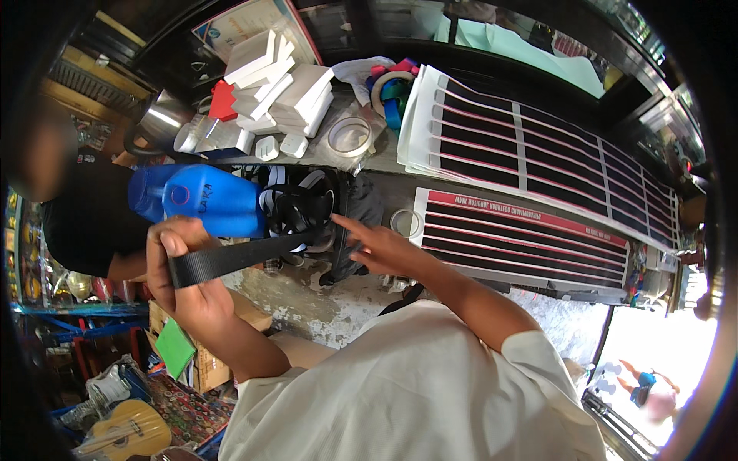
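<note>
My left hand (192, 265) is closed on a black ribbed webbing strap (231, 263), which passes across its fingers. From there the strap runs right toward a heap of black straps with grey-white parts (300, 203), where its far end gets lost. Close to that heap is my right hand (380, 246), index finger stretched out and the other fingers apart. A small dark piece lies by its lower fingers; I cannot make out whether they touch it. Just beyond my left hand, a blue plastic jerrycan (219, 201) leans beside the heap.
White boxes (300, 100), a clear-wrapped tape roll (350, 137) and a steel mug (163, 115) crowd the bench. Black sheets with pale lines (553, 146) cover its right side. A person in black (88, 211) stands at left. Lower left are a small guitar (127, 430) and green card (175, 349).
</note>
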{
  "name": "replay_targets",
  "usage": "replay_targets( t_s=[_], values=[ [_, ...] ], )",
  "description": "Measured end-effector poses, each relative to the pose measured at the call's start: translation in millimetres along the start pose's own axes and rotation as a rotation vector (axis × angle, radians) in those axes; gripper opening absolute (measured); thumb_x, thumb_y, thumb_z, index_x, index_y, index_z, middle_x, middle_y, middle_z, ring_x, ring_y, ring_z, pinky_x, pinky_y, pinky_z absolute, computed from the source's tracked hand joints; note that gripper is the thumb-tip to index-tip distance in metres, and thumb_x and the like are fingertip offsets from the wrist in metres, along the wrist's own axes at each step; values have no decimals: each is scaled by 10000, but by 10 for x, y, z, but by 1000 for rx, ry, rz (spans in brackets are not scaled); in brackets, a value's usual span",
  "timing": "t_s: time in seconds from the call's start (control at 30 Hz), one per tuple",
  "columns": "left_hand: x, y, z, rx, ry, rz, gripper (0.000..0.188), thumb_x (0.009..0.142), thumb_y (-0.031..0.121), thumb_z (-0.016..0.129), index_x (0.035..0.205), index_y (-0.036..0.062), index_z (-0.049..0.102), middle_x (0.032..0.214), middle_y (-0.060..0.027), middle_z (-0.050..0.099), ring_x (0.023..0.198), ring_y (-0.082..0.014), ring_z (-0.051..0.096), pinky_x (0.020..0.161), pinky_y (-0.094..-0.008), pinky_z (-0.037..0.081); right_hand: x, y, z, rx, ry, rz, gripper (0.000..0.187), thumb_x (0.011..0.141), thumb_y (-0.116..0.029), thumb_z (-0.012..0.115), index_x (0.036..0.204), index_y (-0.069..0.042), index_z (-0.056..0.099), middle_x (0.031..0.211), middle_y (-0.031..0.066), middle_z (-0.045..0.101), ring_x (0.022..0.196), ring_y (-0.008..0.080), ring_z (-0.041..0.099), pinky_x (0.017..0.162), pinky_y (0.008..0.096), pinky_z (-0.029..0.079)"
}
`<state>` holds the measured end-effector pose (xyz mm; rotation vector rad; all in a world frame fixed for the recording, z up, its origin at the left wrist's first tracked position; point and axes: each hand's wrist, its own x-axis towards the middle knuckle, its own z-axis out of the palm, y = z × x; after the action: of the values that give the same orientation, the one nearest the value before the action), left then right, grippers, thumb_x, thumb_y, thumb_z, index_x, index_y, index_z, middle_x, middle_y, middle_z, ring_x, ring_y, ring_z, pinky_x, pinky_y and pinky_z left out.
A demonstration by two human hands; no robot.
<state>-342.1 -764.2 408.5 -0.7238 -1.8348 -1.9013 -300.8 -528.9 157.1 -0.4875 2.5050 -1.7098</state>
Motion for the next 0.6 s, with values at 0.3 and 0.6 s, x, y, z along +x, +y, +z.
replay_targets(
  t_s=[0.3, 0.6],
  values=[
    [-446, -159, -464, -45, 166, -22, 349, 1152, 268, 530, 1017, -30, 649, 967, -139, 649, 783, -142, 590, 652, -280, 484, 571, 260, 487, -282, -209, -100, 145, 1007, -178, 694, 1134, -109, 704, 974, 149, 786, 988, 383, 763, 805, 515, 584],
    [-511, -1, -1166, -301, 58, -2, 307, 1161, 321, 514, 1018, 68, 615, 639, 43, 407, 557, -70, 338, 543, -273, 272, 767, 217, 182, -400, -225, 199, 292, 1022, -231, 678, 1290, -117, 659, 1075, 234, 772, 1038, 470, 743, 934, 567, 582]
  ],
)
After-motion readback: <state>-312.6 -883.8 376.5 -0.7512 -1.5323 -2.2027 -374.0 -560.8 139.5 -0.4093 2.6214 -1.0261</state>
